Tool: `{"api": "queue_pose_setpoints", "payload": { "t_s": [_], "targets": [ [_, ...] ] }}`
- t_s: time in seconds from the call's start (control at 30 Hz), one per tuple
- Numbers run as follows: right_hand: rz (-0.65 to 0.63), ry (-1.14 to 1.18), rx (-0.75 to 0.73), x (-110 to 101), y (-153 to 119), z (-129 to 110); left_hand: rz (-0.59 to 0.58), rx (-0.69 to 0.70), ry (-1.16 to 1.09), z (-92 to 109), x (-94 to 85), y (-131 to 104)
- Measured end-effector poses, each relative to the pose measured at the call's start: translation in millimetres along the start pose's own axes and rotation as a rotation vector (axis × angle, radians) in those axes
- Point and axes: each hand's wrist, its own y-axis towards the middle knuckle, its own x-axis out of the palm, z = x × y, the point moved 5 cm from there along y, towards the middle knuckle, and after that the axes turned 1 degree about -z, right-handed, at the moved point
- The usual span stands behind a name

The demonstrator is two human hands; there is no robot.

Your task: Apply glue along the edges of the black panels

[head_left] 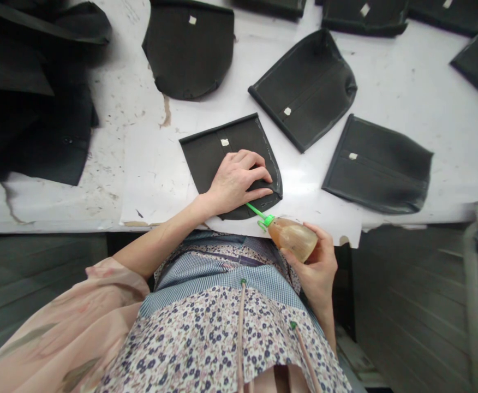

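Observation:
A black flat panel [205, 155] with a rolled top edge and a small white tag lies on the white-covered table in front of me. My left hand [237, 180] rests on it, fingers and thumb apart, pressing near its right side. A thin whitish line runs along the panel's right edge. In my right hand [323, 267] is a squeeze bottle [294, 238] of amber liquid, gripped by its base and tilted. Its green nozzle [256, 210] points up and left over the panel's lower edge, close below my left thumb. Whether the tip touches the panel, I cannot tell.
Similar black panels [304, 90] lie to the right [380, 166], at the upper left [190, 52] and along the far side [365, 16]. Dark material is heaped [30, 103] at the left. The table's front edge [71, 226] runs close to my apron [222, 316].

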Motion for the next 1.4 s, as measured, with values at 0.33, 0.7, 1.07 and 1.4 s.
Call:
{"api": "queue_pose_setpoints", "payload": {
  "t_s": [0.33,0.7,1.07,1.4],
  "targets": [
    [-0.003,0.003,0.012,0.4,-0.7,2.4,0.0,-0.003,-0.006,-1.0,0.8,-0.1],
    [0.006,-0.015,0.018,1.4,-0.9,3.1,0.002,0.005,-0.005,-0.9,0.8,-0.2],
    [-0.001,0.01,0.039,1.8,-2.8,7.4,-0.005,-0.003,0.0,-1.5,1.3,0.0],
    [-0.003,-0.007,0.044,2.1,-2.0,7.1,-0.006,0.0,-0.005,-1.3,0.8,-0.2]
  ]
}}
